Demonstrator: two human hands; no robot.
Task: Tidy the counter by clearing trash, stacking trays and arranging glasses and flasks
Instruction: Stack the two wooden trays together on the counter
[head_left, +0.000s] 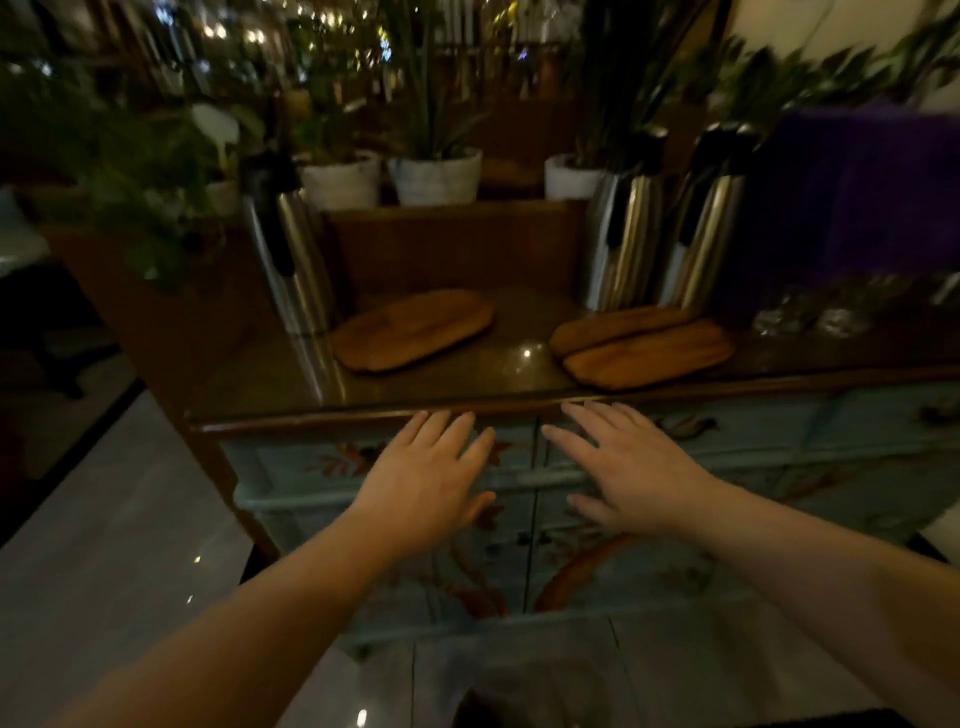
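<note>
Both hands are held flat with fingers spread and hold nothing, hovering just short of the front edge of the counter (467, 374): the left hand (426, 483) and right hand (628, 478) side by side, slightly apart. On the counter beyond them lie wooden trays, a single tray (413, 330) past the left hand and two overlapping trays (644, 348) past the right. Steel flasks stand behind: one (291, 260) at the counter's left, two (660, 239) toward its right. Blurred glasses (810, 314) sit at the far right.

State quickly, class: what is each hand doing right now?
Left hand: open, fingers spread, holding nothing.
Right hand: open, fingers spread, holding nothing.
</note>
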